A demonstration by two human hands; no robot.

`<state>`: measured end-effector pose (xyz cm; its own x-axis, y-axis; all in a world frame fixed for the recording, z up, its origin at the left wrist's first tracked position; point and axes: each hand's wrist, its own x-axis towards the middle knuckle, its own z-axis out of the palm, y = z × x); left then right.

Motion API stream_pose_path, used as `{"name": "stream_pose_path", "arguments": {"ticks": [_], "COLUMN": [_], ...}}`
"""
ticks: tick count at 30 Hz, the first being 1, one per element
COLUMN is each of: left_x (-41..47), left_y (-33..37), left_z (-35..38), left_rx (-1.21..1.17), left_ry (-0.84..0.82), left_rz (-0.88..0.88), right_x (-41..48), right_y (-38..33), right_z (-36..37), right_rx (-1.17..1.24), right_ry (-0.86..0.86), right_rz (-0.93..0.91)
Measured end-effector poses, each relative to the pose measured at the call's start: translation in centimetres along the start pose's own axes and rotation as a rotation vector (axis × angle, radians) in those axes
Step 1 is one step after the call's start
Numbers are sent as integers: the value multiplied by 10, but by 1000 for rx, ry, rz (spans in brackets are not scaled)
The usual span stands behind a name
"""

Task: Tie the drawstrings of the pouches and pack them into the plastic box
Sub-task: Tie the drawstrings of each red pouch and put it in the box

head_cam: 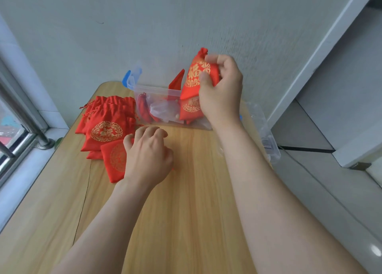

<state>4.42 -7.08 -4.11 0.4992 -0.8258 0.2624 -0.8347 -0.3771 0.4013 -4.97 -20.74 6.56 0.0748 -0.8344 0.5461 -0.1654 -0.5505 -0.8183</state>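
A red satin pouch point(195, 75) with a round gold emblem is held up in the upper middle of the frame, its neck gathered shut into a small ruffle at the top and its lower edge reaching down to the rim of the clear plastic box point(157, 94). It is gripped by the right hand point(221, 93), whose fingers are curled over the pouch's right side while the thumb is pressed against its printed face. Inside the box, which is set against the wall at the far end of the wooden table point(186, 201), more red pouches are seen through the clear wall, and one red corner is seen sticking up above the rim. A blue latch point(126, 78) is seen at the box's left end. To the left of the box, a pile of open pouches point(105, 124) is stacked on the table. Just below it, a single flat pouch point(114, 160) is partly covered by the left hand point(147, 158), which is laid knuckles up with its fingers curled close together; whether anything is pinched under it cannot be told.
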Motion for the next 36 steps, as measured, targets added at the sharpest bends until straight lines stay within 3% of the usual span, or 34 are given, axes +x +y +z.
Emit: {"name": "stream_pose_path", "arguments": {"ticks": [4,8,12,17,23,26,28,31,36], "left_x": [3,2,-1,-1,1,-1,-1,1,-1], "left_y": [-2,-5,-7,-7,-6,10,16,21,34], "left_z": [-2,-3,-2,-5,-12,-23,-27,-30,-39], "left_rx": [39,145,229,231,-180,-424,-596,-833,-1121], "left_ry": [9,-112,-222,-133,104,160,106,4,-58], "left_rz": [-16,-107,-108,-42,66,46,-12,-138,-218], "right_x": [33,27,-7,-59,-98,-109,-115,-119,-115], "right_y": [12,28,27,23,18,11,7,4,9], "right_z": [9,12,13,5,-15,-24,-28,-32,-35], "right_rx": [-195,-719,-706,-581,-415,-320,-230,-131,-75], "right_ry": [7,-80,28,7,-307,-330,-293,-194,-53], "right_rz": [61,102,-55,-100,339,517,594,613,494]}}
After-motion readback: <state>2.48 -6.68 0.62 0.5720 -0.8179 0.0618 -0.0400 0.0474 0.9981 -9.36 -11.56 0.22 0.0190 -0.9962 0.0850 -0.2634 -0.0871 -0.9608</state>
